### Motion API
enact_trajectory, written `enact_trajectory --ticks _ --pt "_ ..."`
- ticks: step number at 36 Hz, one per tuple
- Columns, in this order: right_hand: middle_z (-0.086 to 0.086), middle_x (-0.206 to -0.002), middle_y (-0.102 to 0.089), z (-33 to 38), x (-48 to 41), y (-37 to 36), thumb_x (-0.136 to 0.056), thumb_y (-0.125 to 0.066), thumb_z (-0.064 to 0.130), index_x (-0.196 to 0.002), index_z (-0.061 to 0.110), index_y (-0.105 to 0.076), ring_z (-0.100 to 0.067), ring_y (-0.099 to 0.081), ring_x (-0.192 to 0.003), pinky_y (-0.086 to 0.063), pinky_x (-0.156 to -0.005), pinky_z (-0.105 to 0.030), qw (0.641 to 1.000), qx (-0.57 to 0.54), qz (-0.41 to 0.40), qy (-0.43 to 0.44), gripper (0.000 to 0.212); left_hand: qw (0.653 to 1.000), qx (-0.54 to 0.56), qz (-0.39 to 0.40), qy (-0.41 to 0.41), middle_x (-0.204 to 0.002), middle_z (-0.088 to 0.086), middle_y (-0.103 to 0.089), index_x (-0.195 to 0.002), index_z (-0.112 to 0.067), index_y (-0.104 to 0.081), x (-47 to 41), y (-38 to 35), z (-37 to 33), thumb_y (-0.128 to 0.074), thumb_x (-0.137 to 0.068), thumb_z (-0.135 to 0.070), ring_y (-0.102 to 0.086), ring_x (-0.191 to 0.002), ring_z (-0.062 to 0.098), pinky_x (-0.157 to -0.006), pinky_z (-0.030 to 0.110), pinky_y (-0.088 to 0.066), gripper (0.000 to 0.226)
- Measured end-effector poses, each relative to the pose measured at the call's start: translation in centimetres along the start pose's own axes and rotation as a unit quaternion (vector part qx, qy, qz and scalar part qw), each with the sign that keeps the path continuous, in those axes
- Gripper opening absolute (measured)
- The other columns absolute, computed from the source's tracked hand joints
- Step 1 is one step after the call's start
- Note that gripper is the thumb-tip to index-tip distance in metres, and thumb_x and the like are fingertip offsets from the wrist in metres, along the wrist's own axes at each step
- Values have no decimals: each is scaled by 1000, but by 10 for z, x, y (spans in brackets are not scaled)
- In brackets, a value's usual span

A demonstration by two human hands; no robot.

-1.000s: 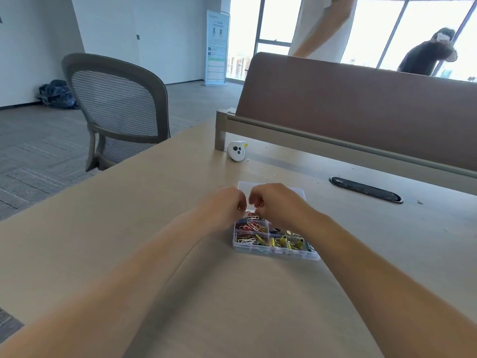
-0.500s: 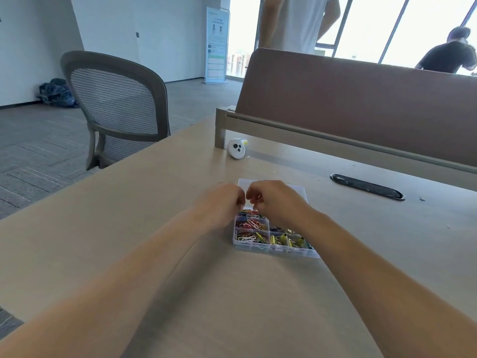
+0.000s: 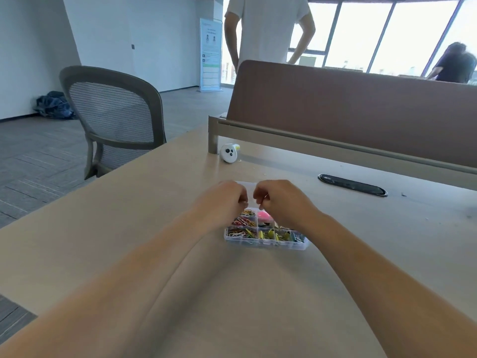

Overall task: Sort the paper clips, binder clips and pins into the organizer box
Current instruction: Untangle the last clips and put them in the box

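A clear plastic organizer box (image 3: 265, 244) sits mid-table with its lid (image 3: 248, 186) folded open behind it. Its left compartments hold coloured paper clips (image 3: 242, 224). The front right ones hold yellow and green binder clips (image 3: 276, 235), and something pink (image 3: 264, 215) lies in a middle cell. My left hand (image 3: 227, 198) and my right hand (image 3: 281, 200) hover over the back of the box, knuckles almost touching, fingers curled in. Anything pinched between the fingertips is too small to see. The right hand hides the back right cells.
A small white round gadget (image 3: 229, 153) lies by the divider post. A black cable slot (image 3: 352, 188) is at the right. A brown divider panel (image 3: 348, 112) runs along the back. A grey mesh chair (image 3: 113, 120) stands left; a person (image 3: 265, 29) stands behind the panel.
Both hands have drifted a little toward the back of the box, uncovering more of its cells. The person behind the panel has moved to stand upright.
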State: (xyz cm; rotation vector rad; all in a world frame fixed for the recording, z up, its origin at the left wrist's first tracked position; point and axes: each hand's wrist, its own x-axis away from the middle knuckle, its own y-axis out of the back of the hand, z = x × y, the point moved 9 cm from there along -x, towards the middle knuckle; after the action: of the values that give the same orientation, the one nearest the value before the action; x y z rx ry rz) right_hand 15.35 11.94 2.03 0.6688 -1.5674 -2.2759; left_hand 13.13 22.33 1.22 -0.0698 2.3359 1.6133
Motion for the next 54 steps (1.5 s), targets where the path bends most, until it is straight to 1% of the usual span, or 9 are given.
enact_trajectory --ticks 7,13,21,28,32,36,45,50,54 --pt "0 -107 -67 -52 68 37 -93 -52 11 -108 20 -66 -17 -60 -92 -53 -87 -33 997 28 19 -72 23 998 11 35 -51 -88 -3 -59 -96 -17 -67 13 -4 -82 -57 -93 -32 -57 -84 16 -68 25 -38 18" --pt "3 -106 -67 -97 141 70 -91 -51 15 -105 22 -67 -16 -61 -95 -52 -87 -32 990 35 9 -133 23 993 25 70 -94 -98 -6 -64 -89 -26 -62 27 -23 -157 -56 -91 -37 -58 -88 15 -75 30 -47 14" --pt "5 -111 -66 -146 219 83 -89 -53 18 -102 21 -70 -17 -60 -100 -42 -76 -25 974 57 38 -214 22 983 37 130 -123 -107 -2 -62 -107 -19 -66 51 -70 -227 -58 -92 -33 -52 -89 13 -71 23 -39 22" --pt "-5 -80 -68 -167 258 58 -80 -64 22 -81 15 -70 -24 -60 -80 -44 -61 -25 962 50 75 -259 10 983 1 157 -99 -122 2 -58 -128 -22 -56 59 -118 -236 -61 -89 -34 -53 -115 21 -88 29 -41 41" --pt "-4 -109 -67 -167 260 53 -83 -61 20 -107 16 -69 -23 -61 -102 -39 -71 -22 964 37 43 -258 26 986 11 136 -99 -118 2 -59 -125 -26 -60 57 -126 -237 -61 -88 -32 -55 -113 22 -86 30 -41 37" --pt "-3 -118 -65 -166 252 48 -86 -63 27 -119 19 -66 -22 -56 -114 -43 -86 -26 968 24 31 -249 33 985 18 125 -116 -113 0 -63 -122 -28 -63 54 -127 -243 -60 -89 -26 -56 -110 20 -85 28 -41 33" --pt "-11 -102 -68 -164 235 39 -87 -60 18 -96 15 -71 -26 -60 -102 -40 -73 -25 968 34 31 -245 15 987 51 99 -118 -94 -1 -66 -86 -27 -67 53 -127 -241 -60 -85 -26 -59 -91 20 -73 31 -46 7" --pt "-10 -62 -46 -167 229 31 -86 -56 9 -58 10 -46 -30 -53 -69 -32 -48 -29 959 88 96 -251 29 983 7 101 -152 -98 7 -64 -91 -15 -64 55 -130 -247 -55 -88 -19 -58 -94 27 -74 33 -44 10" --pt "-7 -61 -39 -161 231 34 -88 -58 10 -57 12 -39 -28 -48 -66 -34 -53 -28 952 135 129 -244 36 979 -38 112 -168 -103 13 -61 -95 -8 -62 57 -128 -254 -51 -91 -16 -58 -95 31 -75 34 -44 15"
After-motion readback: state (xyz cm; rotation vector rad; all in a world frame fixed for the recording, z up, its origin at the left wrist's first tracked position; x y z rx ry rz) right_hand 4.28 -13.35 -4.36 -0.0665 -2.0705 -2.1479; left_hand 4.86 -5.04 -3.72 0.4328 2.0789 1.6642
